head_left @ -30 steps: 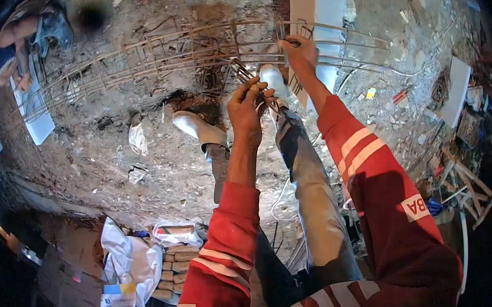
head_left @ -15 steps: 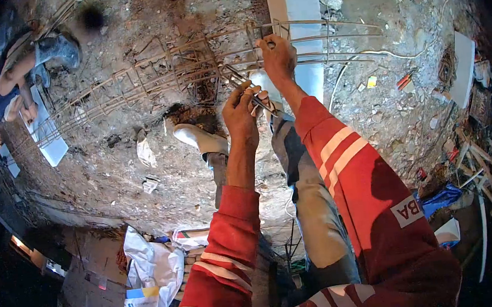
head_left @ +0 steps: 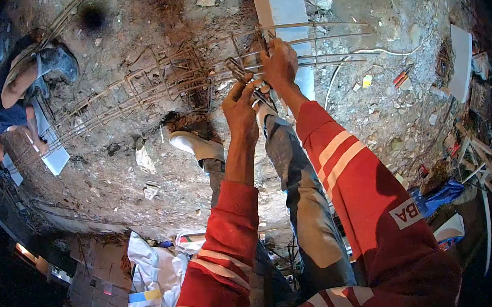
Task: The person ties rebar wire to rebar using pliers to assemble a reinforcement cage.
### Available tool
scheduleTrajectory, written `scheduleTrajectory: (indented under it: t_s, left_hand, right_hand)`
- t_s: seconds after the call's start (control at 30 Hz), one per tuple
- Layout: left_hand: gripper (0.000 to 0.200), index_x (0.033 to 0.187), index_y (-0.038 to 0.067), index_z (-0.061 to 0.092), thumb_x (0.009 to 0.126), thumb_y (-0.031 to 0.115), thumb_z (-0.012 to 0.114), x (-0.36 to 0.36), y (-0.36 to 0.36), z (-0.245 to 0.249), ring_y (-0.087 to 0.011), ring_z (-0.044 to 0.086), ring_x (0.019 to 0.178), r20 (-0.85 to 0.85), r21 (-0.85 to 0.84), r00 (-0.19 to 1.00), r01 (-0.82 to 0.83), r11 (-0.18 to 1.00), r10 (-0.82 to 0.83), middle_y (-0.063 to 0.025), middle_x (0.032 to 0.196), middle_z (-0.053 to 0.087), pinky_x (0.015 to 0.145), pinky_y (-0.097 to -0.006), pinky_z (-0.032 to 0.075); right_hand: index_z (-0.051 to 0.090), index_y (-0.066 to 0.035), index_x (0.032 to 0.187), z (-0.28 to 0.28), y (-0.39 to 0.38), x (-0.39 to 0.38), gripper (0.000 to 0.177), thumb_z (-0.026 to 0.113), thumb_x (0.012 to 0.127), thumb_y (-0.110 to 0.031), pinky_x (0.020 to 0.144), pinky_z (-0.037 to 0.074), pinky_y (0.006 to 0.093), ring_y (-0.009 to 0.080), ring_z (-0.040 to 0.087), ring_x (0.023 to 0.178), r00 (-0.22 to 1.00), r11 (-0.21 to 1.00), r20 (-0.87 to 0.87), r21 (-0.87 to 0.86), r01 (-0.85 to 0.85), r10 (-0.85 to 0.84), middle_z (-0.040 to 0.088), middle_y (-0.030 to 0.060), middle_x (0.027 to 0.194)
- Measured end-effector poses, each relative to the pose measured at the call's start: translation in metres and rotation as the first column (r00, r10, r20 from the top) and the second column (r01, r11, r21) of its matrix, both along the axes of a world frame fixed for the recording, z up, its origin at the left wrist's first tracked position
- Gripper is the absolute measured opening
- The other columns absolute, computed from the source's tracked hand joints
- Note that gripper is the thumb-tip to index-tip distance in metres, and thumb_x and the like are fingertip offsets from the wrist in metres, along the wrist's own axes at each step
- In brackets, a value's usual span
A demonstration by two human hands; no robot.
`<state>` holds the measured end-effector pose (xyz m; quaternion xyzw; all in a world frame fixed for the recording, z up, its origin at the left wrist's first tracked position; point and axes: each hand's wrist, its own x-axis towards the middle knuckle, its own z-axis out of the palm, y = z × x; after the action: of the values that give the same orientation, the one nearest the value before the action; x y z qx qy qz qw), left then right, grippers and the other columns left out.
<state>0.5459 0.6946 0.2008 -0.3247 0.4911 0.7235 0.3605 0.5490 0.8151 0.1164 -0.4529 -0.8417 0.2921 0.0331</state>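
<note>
A long rusty rebar cage (head_left: 152,83) lies across the dirt ground in front of my feet. My left hand (head_left: 240,110) is closed on a pair of metal pincers (head_left: 242,75) whose jaws reach up to the cage's bars. My right hand (head_left: 278,63) grips a bar of the cage just to the right of the pincers, close to the left hand. Both arms wear red sleeves with white stripes. My light-coloured boots (head_left: 195,143) stand below the cage.
Another person (head_left: 15,92) crouches at the cage's far left end beside a white board (head_left: 53,153). A white plank (head_left: 283,10) lies under the cage's right end. Rubble, wood scraps (head_left: 475,162) and white bags (head_left: 150,267) lie around.
My right hand slid left along the cage and now sits next to my left hand. The pincers rose closer to the bars. The view shifted slightly to the right.
</note>
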Motion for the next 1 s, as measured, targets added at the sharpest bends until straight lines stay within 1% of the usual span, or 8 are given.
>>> scheduleTrajectory:
  t_s: [0.23,0.3,0.43,0.63,0.7,0.83,0.87,1.0]
  left_hand:
    - [0.022,0.112,-0.005,0.062,0.093,0.006,0.056,-0.008,0.019,-0.008,-0.0153,0.062,0.087,-0.011,-0.125,0.997,0.073,0.989,-0.075,-0.0084,0.100,0.064,0.070,-0.0316,0.058]
    - [0.021,0.110,-0.002,0.064,0.092,0.006,0.058,-0.007,0.021,-0.013,-0.0154,0.061,0.087,-0.020,-0.186,0.990,0.130,0.974,-0.136,-0.0075,0.101,0.064,0.071,-0.0317,0.057]
    - [0.023,0.106,0.003,0.070,0.087,0.016,0.066,-0.002,0.022,-0.012,-0.0098,0.058,0.074,-0.130,-0.264,0.972,0.155,0.952,-0.195,-0.0056,0.091,0.068,0.055,-0.0250,0.047]
    - [0.023,0.107,-0.002,0.067,0.089,0.012,0.064,-0.008,0.020,-0.019,-0.0167,0.062,0.089,-0.034,-0.296,0.971,0.218,0.930,-0.238,-0.0078,0.098,0.066,0.070,-0.0301,0.053]
    - [0.024,0.108,-0.003,0.066,0.090,0.012,0.063,-0.013,0.019,-0.031,-0.0173,0.063,0.090,-0.162,-0.356,0.928,0.262,0.897,-0.335,-0.0091,0.097,0.066,0.070,-0.0301,0.054]
    - [0.026,0.105,-0.005,0.067,0.089,0.014,0.064,-0.034,0.031,-0.021,-0.0147,0.064,0.078,-0.146,-0.408,0.887,0.349,0.844,-0.438,-0.0083,0.086,0.067,0.066,-0.0262,0.052]
    - [0.029,0.101,-0.005,0.070,0.086,0.019,0.068,-0.042,0.035,-0.007,-0.0112,0.062,0.068,-0.118,-0.509,0.807,0.451,0.733,-0.578,-0.0072,0.076,0.067,0.059,-0.0247,0.048]
    - [0.029,0.097,-0.003,0.072,0.082,0.022,0.072,-0.052,0.056,-0.034,-0.0121,0.060,0.059,-0.276,-0.624,0.697,0.393,0.675,-0.661,-0.0097,0.071,0.068,0.053,-0.0287,0.046]
  right_hand:
    - [0.062,-0.002,0.086,0.009,0.004,0.006,0.016,0.069,0.079,-0.014,0.073,0.049,0.0445,0.0374,0.063,0.081,0.995,0.997,-0.074,-0.036,-0.067,0.064,0.065,0.0169,0.081]
    - [0.063,0.000,0.091,0.013,0.007,0.005,0.021,0.070,0.079,-0.015,0.074,0.050,0.0436,0.0359,0.065,0.082,0.999,0.977,-0.033,-0.212,0.000,-0.007,0.067,0.0180,0.085]
    - [0.065,0.001,0.095,0.004,0.016,0.008,0.025,0.071,0.078,-0.017,0.076,0.050,0.0420,0.0339,0.066,0.082,0.998,0.942,0.038,-0.331,0.060,-0.050,0.068,0.0178,0.087]
    - [0.066,0.000,0.095,-0.001,0.019,0.010,0.025,0.068,0.084,-0.022,0.066,0.051,0.0330,0.0199,0.064,0.069,1.000,0.927,-0.001,-0.375,-0.025,0.027,0.068,0.0110,0.084]
    - [0.065,-0.003,0.092,-0.008,0.022,0.009,0.024,0.068,0.086,-0.026,0.060,0.048,0.0269,0.0109,0.060,0.066,0.943,0.540,0.012,-0.817,0.201,-0.333,0.065,0.0035,0.078]
    - [0.065,-0.004,0.098,0.016,0.038,0.014,0.026,0.061,0.090,-0.028,0.057,0.045,0.0282,0.0078,0.054,0.065,0.973,0.460,0.026,-0.878,0.132,-0.228,0.063,0.0005,0.078]
    - [0.064,-0.004,0.099,0.022,0.042,0.017,0.027,0.061,0.090,-0.030,0.059,0.045,0.0268,0.0077,0.054,0.067,0.969,0.372,0.004,-0.923,0.098,-0.246,0.063,0.0000,0.081]
    - [0.063,-0.007,0.105,0.038,0.040,0.023,0.030,0.060,0.089,-0.032,0.065,0.046,0.0239,0.0078,0.056,0.073,0.920,0.125,-0.067,-0.992,-0.020,-0.386,0.062,-0.0008,0.088]
